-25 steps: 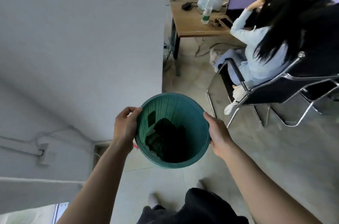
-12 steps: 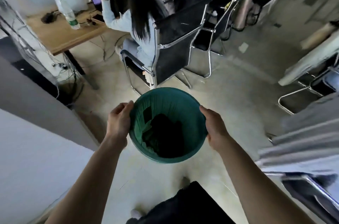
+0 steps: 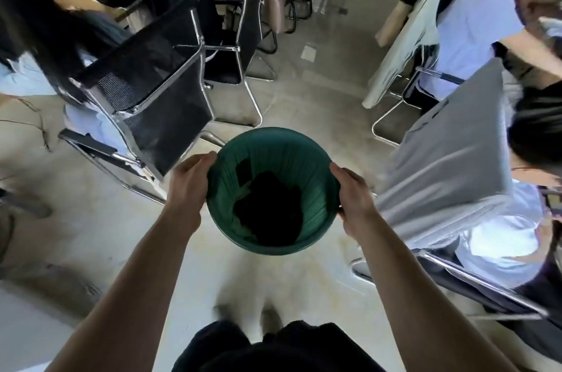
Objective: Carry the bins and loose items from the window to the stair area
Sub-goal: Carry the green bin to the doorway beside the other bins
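Round dark-green ribbed plastic bin (image 3: 289, 152) is hanging clear of the pale concrete floor (image 3: 304, 97), centre of the frame, in front of the carrier's body. Left hand (image 3: 190, 186) is gripping the rim on its left side and right hand (image 3: 354, 199) is gripping it on the right. This two-sided hold is likely keeping the mouth level so the dark crumpled contents (image 3: 269, 213) are not spilling.

Reading this as mid-carry; no stairs are showing.

An aisle of bare floor is running toward top centre. Black mesh-backed chrome-framed chair (image 3: 152, 91), occupied, is crowding the aisle from the left, near the left hand. Grey fabric-backed chair (image 3: 450, 152), also occupied, is closing in from the right, just beside the right hand. More chairs are standing at upper centre. The gap between the two chair backs is looking tight, so the bin is probably needing a straight line through the middle.
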Demonstrator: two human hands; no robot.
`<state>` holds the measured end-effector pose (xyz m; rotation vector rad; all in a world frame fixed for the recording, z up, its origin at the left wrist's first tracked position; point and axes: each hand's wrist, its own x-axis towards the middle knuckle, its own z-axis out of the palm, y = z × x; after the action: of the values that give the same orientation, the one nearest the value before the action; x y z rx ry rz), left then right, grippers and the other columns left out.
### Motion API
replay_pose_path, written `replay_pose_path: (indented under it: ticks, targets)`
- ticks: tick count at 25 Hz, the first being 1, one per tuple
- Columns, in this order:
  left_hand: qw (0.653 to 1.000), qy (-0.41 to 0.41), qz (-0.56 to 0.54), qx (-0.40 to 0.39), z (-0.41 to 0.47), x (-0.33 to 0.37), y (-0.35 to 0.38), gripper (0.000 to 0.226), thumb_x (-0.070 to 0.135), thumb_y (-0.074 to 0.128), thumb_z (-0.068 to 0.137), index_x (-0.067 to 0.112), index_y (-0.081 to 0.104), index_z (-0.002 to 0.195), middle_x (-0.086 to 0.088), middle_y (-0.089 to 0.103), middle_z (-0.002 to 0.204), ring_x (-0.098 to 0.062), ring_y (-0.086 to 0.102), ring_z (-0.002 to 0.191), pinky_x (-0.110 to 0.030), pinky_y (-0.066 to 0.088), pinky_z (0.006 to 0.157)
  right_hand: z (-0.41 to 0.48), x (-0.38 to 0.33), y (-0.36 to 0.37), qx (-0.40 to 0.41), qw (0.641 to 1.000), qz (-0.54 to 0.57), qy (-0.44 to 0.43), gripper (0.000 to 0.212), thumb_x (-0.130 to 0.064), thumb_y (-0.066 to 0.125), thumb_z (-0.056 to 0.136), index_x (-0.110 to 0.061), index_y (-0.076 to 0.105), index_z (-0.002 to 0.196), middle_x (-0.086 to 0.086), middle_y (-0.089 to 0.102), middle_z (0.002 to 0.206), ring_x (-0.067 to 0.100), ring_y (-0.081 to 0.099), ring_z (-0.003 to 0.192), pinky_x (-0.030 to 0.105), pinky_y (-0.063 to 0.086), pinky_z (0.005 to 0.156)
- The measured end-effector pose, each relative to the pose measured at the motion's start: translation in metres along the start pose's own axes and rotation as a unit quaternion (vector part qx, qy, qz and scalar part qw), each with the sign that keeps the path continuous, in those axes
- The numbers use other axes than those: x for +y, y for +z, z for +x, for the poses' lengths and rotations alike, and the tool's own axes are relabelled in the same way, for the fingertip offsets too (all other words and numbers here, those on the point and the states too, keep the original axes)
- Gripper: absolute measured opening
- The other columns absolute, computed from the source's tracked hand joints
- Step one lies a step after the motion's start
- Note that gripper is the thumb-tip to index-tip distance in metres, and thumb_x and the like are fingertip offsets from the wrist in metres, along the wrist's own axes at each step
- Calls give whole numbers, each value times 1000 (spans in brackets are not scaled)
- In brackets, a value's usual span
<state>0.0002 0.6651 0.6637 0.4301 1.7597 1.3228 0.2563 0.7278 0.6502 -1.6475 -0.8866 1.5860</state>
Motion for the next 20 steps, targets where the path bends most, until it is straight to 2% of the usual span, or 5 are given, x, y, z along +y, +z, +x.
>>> replay_pose_path:
  ticks: [4, 9, 13, 17, 20]
  targets:
    - [999, 1, 17, -43, 54, 30, 46, 23, 34, 68, 94, 20, 76, 78, 3, 68, 70, -17, 60, 66, -28, 45, 63, 47, -22, -4, 44, 999, 19, 10, 39, -37, 62, 93, 2, 61, 97, 8, 54, 81, 23, 52, 73, 35, 41, 65]
    - [995, -28, -5, -95, 154, 73, 97, 43, 48, 54, 98, 10, 75, 95, -12, 72, 81, -25, 63, 68, -34, 45, 65, 120, -71, 24, 99, 994, 40, 29, 28, -30, 60, 99, -3, 68, 96, 4, 59, 77, 20, 54, 70, 31, 43, 65]
    - [992, -14, -2, -124, 236, 117, 134, 48, 48, 63, 87, 5, 72, 104, -17, 71, 90, -28, 67, 79, -42, 52, 72, 180, -127, 57, 127, 990, 48, 29, 26, -31, 59, 101, -16, 69, 83, 7, 64, 82, 20, 58, 72, 33, 46, 70]
    - [986, 2, 56, -160, 299, 151, 170, 37, 55, 70, 72, 28, 75, 96, -9, 78, 97, -36, 73, 96, -54, 59, 85, 233, -167, 72, 150, 987, 50, 14, 27, -38, 61, 99, -14, 74, 95, 1, 73, 80, 23, 67, 79, 36, 53, 78]
    - [981, 3, 85, -177, 331, 175, 204, 29, 55, 70, 74, 33, 71, 92, -8, 76, 101, -36, 72, 99, -51, 57, 84, 269, -195, 72, 165, 984, 55, 25, 24, -41, 61, 98, -24, 72, 84, -4, 75, 82, 20, 69, 85, 36, 53, 82]
